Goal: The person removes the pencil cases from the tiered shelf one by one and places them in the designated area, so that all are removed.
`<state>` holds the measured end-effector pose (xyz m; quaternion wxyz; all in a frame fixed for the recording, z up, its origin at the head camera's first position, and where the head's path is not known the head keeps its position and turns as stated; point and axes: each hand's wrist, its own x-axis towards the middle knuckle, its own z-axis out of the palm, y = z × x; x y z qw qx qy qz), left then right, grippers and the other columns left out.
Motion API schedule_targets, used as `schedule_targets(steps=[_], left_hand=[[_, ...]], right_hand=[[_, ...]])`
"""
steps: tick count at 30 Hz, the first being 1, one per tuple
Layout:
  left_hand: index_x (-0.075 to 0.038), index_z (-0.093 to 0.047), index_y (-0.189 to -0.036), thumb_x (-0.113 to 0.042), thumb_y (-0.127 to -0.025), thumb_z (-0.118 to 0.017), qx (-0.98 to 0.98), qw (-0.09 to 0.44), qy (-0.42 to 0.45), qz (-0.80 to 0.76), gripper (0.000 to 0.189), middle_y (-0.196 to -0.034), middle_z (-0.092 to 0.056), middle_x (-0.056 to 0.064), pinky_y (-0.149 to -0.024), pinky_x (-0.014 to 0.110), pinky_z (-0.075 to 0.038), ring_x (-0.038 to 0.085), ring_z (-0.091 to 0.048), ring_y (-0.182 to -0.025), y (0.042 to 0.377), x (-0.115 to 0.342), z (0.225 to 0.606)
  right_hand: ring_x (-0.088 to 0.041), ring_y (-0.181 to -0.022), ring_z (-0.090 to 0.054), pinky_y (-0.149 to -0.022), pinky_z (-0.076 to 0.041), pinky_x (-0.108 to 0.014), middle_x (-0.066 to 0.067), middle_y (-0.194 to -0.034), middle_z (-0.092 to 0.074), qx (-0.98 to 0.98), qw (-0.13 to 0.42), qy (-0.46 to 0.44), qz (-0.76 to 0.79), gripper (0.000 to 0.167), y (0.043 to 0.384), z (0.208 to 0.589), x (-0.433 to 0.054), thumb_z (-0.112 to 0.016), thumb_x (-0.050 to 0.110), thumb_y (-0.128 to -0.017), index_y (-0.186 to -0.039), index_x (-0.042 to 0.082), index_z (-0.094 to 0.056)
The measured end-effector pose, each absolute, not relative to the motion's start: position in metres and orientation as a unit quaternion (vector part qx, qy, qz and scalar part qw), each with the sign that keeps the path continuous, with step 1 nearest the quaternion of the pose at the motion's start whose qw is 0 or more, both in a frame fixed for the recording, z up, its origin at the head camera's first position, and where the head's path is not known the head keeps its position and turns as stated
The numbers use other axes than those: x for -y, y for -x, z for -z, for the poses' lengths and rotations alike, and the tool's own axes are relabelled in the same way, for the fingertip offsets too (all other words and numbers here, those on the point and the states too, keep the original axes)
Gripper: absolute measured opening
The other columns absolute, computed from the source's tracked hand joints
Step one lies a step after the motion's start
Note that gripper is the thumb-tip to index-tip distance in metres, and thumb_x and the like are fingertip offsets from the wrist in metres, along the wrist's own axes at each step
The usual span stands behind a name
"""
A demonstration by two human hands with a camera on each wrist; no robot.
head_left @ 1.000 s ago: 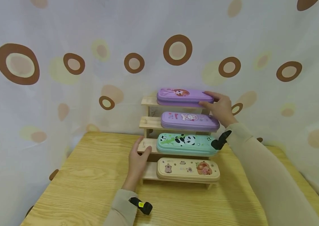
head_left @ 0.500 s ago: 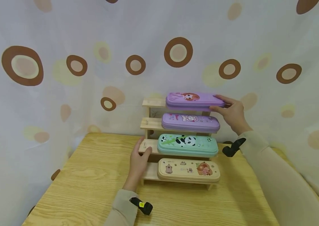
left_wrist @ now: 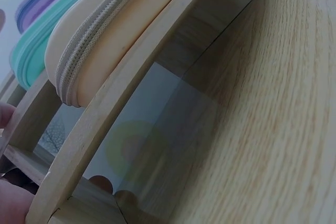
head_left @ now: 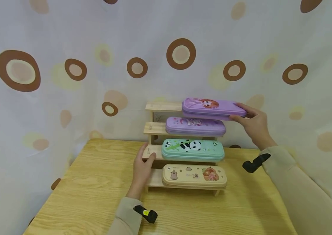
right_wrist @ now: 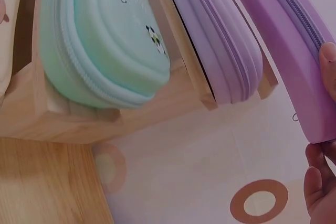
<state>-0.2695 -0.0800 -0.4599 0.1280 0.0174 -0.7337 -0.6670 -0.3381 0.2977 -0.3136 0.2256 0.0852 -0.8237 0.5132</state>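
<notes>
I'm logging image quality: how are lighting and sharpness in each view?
Head: fairly even light, a soft shadow on the table beside the right sleeve, lettering on the cream case unreadable; left wrist: dim, shaded beneath the stand; right wrist: slightly hazy, the zip on the held purple case shows.

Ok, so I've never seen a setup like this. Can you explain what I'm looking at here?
There's no robot, just one person's bare hands. The wide picture comes from a camera worn on the head, looking forward and down. The two close-ups come from cameras worn on the left and right wrists.

On the wooden table stands a stepped wooden rack. From the bottom step up, it bears a cream case, a mint panda case and a lavender case.

The left hand holds the rack's left side. The right hand grips one end of a purple case; I can't tell whether that case touches the top step.
</notes>
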Motion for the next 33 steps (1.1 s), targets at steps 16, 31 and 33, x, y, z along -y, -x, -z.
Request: schedule_targets(steps=[16,31,33], left_hand=[[-0.021,-0.041,-0.151,-0.026,-0.098,-0.061,0.740,0.134,-0.004,0.659,0.057,-0.155,-0.036,0.003,-0.116,0.048,-0.023,0.026,-0.027,-0.144,0.272,0.088,0.463],[-0.016,-0.041,-0.151,-0.024,-0.098,-0.061,0.741,0.138,0.009,0.657,0.057,-0.155,-0.037,0.007,-0.116,0.049,-0.023,0.028,-0.028,-0.144,0.268,0.088,0.456],[-0.017,-0.041,-0.151,-0.026,-0.098,-0.061,0.742,0.140,0.010,0.655,0.057,-0.155,-0.037,0.005,-0.116,0.049,-0.023,0.027,-0.028,-0.144,0.271,0.088,0.462]], right_hand=[[-0.007,-0.066,-0.052,-0.033,-0.044,-0.030,0.014,-0.112,-0.062,0.833,0.216,-0.021,-0.510,0.060,0.303,0.323,-0.338,-0.076,0.033,-0.087,-0.143,0.030,-0.055],[-0.007,-0.110,-0.052,-0.073,-0.043,-0.004,0.014,-0.119,-0.064,0.759,0.254,-0.024,-0.598,0.059,0.289,0.341,-0.381,-0.079,0.008,-0.083,-0.138,0.011,-0.059],[-0.006,-0.110,-0.053,-0.074,-0.043,-0.004,0.013,-0.120,-0.064,0.749,0.254,-0.024,-0.611,0.059,0.286,0.343,-0.386,-0.079,0.006,-0.083,-0.138,0.010,-0.058]])
